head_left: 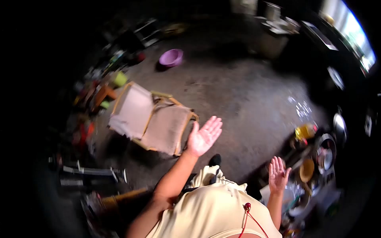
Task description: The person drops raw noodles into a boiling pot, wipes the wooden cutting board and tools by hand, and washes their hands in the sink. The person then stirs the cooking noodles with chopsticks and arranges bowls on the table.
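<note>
My left hand (pixel 204 137) is held out in front of me, palm up, fingers stretched and the thumb apart. Nothing lies in it. Beyond its thumb side, a chair (pixel 166 127) with a wooden frame and pale pinkish cloth stands on the floor, and the hand overlaps the chair's edge in view; whether they touch I cannot tell. My right hand (pixel 278 174) is raised on the other side, palm showing, fingers extended and holding nothing. Closest to it is a cluttered surface with a brown round board or pan (pixel 306 170) and a white bowl (pixel 326 158).
A pink basin (pixel 171 58) sits on the dark concrete floor (pixel 242 91). Along the left are a yellow-green container (pixel 120 79), an orange-brown stool (pixel 104 97) and blurred clutter. A bottle of yellow liquid (pixel 305 131) stands at the right. A bright window (pixel 357 31) is at upper right.
</note>
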A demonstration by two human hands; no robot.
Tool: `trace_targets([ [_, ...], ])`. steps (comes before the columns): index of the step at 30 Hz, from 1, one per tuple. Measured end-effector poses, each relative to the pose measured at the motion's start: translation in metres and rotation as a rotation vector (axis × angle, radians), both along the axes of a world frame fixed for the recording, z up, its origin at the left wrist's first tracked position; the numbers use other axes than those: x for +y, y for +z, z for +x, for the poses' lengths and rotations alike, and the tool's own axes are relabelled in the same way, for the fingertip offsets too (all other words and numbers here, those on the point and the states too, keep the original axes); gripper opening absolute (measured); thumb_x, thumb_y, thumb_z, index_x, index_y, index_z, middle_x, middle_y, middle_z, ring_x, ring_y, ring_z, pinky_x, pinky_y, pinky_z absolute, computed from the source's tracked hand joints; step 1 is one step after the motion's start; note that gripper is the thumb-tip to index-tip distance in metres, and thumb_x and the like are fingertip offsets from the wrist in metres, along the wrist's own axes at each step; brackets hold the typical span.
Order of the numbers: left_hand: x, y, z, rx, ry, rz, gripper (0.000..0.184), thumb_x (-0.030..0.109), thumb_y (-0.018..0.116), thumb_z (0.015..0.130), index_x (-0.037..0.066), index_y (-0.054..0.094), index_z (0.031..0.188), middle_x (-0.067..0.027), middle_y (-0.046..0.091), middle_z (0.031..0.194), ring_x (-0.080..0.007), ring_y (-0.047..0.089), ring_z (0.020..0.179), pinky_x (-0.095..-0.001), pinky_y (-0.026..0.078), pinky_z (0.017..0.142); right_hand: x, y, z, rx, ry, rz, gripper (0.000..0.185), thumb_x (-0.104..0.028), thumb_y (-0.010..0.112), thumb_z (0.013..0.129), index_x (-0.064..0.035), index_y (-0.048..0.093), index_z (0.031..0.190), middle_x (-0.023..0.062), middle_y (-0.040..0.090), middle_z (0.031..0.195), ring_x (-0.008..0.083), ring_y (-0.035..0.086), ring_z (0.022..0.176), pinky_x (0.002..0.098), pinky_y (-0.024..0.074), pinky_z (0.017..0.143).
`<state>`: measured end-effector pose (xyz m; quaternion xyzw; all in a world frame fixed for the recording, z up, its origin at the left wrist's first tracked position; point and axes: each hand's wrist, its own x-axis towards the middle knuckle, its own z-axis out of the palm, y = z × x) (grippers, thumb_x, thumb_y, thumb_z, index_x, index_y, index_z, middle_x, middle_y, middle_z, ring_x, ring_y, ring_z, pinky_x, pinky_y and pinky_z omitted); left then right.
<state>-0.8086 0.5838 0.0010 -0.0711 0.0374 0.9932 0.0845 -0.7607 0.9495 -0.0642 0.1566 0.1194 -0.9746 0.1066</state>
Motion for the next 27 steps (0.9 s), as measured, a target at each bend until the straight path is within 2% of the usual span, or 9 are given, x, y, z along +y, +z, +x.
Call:
trace_targets([
  [3,-0.053,-0.002,-0.015,0.014,0.103,-0.024,0.057,0.042,0.03,0.091,0.002,0.029,0.132,-0.013,0.026,0.139,-0.0238,0.023,0.129,-0.0368,0.018,0.107,-0.056,0.002,-0.057,0.01,0.111,0.021,0.065,-0.042,0.044,0.087,0.0031,0.027,0.13,0.0191,0.027,0.136,0.0271,0.029,0.126,0.0379,0.0291,0.102],
  [4,-0.07,-0.003,-0.015,0.018,0.14,-0.06,0.053,0.038,0.031,0.092,0.002,0.03,0.131,-0.0124,0.028,0.138,-0.0228,0.024,0.129,-0.0366,0.019,0.107,-0.074,0.003,-0.074,0.027,0.168,-0.002,0.062,-0.037,0.045,0.088,0.0026,0.024,0.132,0.0176,0.027,0.137,0.0256,0.029,0.126,0.0375,0.0271,0.104],
  [7,-0.119,-0.006,-0.006,0.003,0.277,-0.128,0.05,0.034,0.036,0.091,0.003,0.032,0.13,-0.0114,0.031,0.137,-0.0225,0.025,0.128,-0.0356,0.02,0.106,-0.127,0.01,-0.121,0.042,0.33,0.051,0.06,-0.036,0.043,0.089,0.0012,0.024,0.132,0.0155,0.026,0.138,0.0234,0.03,0.126,0.0345,0.03,0.103],
  [9,-0.138,-0.009,0.009,-0.012,0.417,-0.135,0.05,0.032,0.038,0.091,0.002,0.031,0.13,-0.0117,0.031,0.136,-0.0223,0.025,0.128,-0.0354,0.021,0.106,-0.146,0.008,-0.152,0.018,0.415,0.102,0.059,-0.038,0.042,0.09,0.0005,0.026,0.132,0.0152,0.03,0.136,0.023,0.033,0.123,0.034,0.0326,0.101],
  [13,-0.162,-0.027,0.042,-0.065,0.665,-0.153,0.052,0.03,0.041,0.089,0.001,0.03,0.13,-0.0135,0.029,0.137,-0.0222,0.026,0.128,-0.0356,0.021,0.106,-0.177,-0.002,-0.21,0.049,0.6,0.146,0.058,-0.037,0.04,0.09,0.0009,0.025,0.132,0.0142,0.028,0.137,0.0206,0.029,0.126,0.0318,0.0275,0.104],
  [15,-0.163,-0.036,0.058,-0.136,0.794,-0.179,0.052,0.03,0.042,0.089,0.0,0.03,0.13,-0.0142,0.029,0.137,-0.0225,0.026,0.128,-0.0358,0.02,0.106,-0.188,-0.011,-0.239,0.032,0.661,0.141,0.057,-0.035,0.04,0.09,0.0012,0.025,0.132,0.0145,0.027,0.138,0.0205,0.027,0.127,0.0324,0.025,0.105],
  [19,-0.146,-0.048,0.077,-0.198,1.005,-0.217,0.049,0.029,0.043,0.089,0.001,0.034,0.128,-0.0128,0.032,0.135,-0.0219,0.029,0.126,-0.0352,0.021,0.106,-0.217,-0.018,-0.287,0.018,0.797,0.132,0.055,-0.032,0.041,0.091,-0.001,0.023,0.133,0.0129,0.027,0.138,0.0206,0.028,0.127,0.0327,0.0278,0.104],
  [24,-0.108,-0.048,0.083,-0.198,1.223,-0.26,0.046,0.024,0.039,0.09,0.0,0.031,0.129,-0.0141,0.032,0.135,-0.0229,0.028,0.127,-0.0356,0.021,0.106,-0.248,-0.017,-0.342,0.018,0.942,0.18,0.055,-0.03,0.043,0.09,0.0001,0.024,0.132,0.0134,0.029,0.137,0.021,0.031,0.125,0.0329,0.0292,0.103],
  [27,-0.081,-0.043,0.086,-0.289,1.327,-0.144,0.046,0.024,0.039,0.09,0.0,0.031,0.129,-0.0147,0.032,0.135,-0.0237,0.028,0.126,-0.0358,0.021,0.106,-0.264,-0.03,-0.372,0.078,1.02,0.162,0.054,-0.032,0.041,0.09,0.0017,0.027,0.13,0.0151,0.032,0.134,0.0227,0.03,0.124,0.0332,0.0253,0.104],
])
